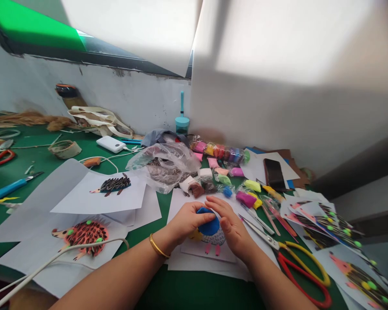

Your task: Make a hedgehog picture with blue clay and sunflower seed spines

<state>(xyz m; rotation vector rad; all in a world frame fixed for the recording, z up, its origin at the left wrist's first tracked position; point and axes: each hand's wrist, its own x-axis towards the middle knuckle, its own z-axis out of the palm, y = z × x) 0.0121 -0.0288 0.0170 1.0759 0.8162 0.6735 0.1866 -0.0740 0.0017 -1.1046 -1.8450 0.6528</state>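
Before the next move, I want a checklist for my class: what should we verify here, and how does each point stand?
1. Blue clay disc held: ok, pinched in the left hand.
2. Right hand touching the disc: cannot tell; it is close beside it.
3. Animal picture fully visible: not ok, hands and disc hide part of it.
4. Scissors set down: ok, lying beside the right forearm.
5. White cable clear of the pink hedgehog picture: not ok, it crosses it.
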